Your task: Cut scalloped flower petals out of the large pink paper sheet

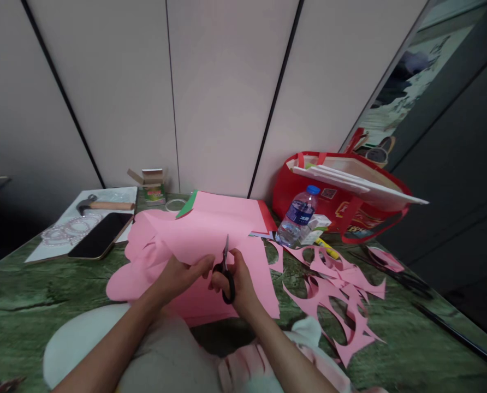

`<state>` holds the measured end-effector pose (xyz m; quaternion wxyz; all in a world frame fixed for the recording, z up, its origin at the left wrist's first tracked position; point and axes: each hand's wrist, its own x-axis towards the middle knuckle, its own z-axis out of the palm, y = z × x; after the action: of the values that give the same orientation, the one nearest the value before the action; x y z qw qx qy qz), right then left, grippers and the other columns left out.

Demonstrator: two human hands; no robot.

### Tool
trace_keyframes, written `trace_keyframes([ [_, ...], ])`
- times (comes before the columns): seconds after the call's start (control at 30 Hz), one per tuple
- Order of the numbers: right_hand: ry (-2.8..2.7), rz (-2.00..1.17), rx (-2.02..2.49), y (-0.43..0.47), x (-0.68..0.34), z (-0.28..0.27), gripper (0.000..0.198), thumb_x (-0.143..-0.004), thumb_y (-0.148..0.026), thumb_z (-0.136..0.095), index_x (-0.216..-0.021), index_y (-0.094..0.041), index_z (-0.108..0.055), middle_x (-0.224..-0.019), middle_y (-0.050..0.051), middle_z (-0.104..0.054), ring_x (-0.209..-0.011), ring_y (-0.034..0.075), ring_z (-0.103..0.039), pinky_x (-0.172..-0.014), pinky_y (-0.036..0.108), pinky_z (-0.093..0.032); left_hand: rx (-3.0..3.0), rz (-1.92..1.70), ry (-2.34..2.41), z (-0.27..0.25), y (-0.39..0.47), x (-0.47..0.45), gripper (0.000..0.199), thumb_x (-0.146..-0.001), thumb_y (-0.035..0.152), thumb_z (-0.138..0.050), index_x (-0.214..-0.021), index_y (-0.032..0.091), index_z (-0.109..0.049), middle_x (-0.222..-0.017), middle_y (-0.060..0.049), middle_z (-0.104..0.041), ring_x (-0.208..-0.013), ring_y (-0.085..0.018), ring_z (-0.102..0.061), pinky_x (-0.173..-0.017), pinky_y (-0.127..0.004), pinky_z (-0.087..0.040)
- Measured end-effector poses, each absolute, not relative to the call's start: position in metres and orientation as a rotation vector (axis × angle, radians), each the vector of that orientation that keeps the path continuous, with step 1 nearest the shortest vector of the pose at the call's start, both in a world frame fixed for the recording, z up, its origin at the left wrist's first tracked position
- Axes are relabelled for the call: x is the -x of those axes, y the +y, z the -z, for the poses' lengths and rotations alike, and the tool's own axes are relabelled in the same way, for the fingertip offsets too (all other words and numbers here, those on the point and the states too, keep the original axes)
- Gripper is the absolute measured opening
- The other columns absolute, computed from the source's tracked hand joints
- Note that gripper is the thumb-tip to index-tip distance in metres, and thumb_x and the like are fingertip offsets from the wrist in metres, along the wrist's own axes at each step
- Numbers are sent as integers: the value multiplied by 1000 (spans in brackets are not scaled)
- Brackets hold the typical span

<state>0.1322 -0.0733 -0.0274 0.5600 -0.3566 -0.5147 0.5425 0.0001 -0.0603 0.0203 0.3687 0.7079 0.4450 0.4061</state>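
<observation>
My right hand (238, 281) is closed round the black-handled scissors (226, 262), whose blades point up and away over pink paper. My left hand (184, 275) grips the near edge of a pink paper sheet (206, 237), thumb and fingers pinched just left of the scissors. That sheet bends upward in front of both hands. Under it lies a stack of pink paper (260, 273), and rounded pink cut-outs (123, 281) are piled to the left.
Pink paper scraps (345, 311) with round holes lie at right. Behind them stand a water bottle (296, 215) and a red bag (284, 180). A phone (100, 236), a hammer (108, 205) and a small box (153, 188) are at left. A plush toy (161, 355) sits below my arms.
</observation>
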Motion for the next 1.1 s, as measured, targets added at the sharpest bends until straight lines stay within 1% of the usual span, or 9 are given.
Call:
trace_keyframes([
  [0.4,-1200,-1293,862,-73,-133,29,54,-62,-28,-62,-104,-21,-30,-48,-11,-54,-37,11,-48,-37,20,-37,-1781,-1054,1154,-21,-60,1,25,-73,29,-51,-51,17,-51,-46,3,-54,-47,-11,-53,-47,-21,-43],
  [0.63,-1218,-1293,862,-74,-134,28,54,-63,-29,-62,-105,-20,-29,-48,-10,-53,-38,11,-49,-37,20,-37,-1757,-1082,1134,-22,-60,0,24,-72,29,-51,-51,17,-51,-46,3,-53,-46,-11,-52,-46,-22,-42],
  [0.77,-1194,-1308,880,-74,-133,28,56,-62,-30,-63,-104,-20,-29,-50,-10,-54,-36,11,-48,-36,20,-36,-1751,-1097,1120,-22,-59,0,24,-73,30,-51,-53,17,-51,-46,3,-51,-46,-11,-51,-45,-22,-42],
  [0.87,-1190,-1319,888,-74,-132,29,55,-61,-29,-64,-104,-21,-30,-51,-10,-55,-36,10,-48,-35,19,-35,-1761,-1106,1100,-20,-58,2,24,-75,32,-51,-56,16,-52,-52,2,-55,-51,-12,-54,-49,-23,-44],
  [0.97,-1226,-1323,852,-74,-132,31,52,-63,-27,-63,-104,-21,-30,-53,-9,-55,-38,11,-50,-37,19,-36,-1786,-1127,1118,-18,-56,2,22,-77,34,-51,-64,16,-54,-60,0,-59,-58,-13,-57,-54,-24,-46],
  [1.1,-1231,-1322,861,-74,-131,34,52,-64,-26,-63,-104,-22,-30,-51,-11,-52,-38,11,-50,-38,20,-37,-1816,-1157,1071,-18,-56,2,22,-78,32,-51,-63,17,-55,-61,1,-60,-60,-14,-58,-59,-24,-48],
])
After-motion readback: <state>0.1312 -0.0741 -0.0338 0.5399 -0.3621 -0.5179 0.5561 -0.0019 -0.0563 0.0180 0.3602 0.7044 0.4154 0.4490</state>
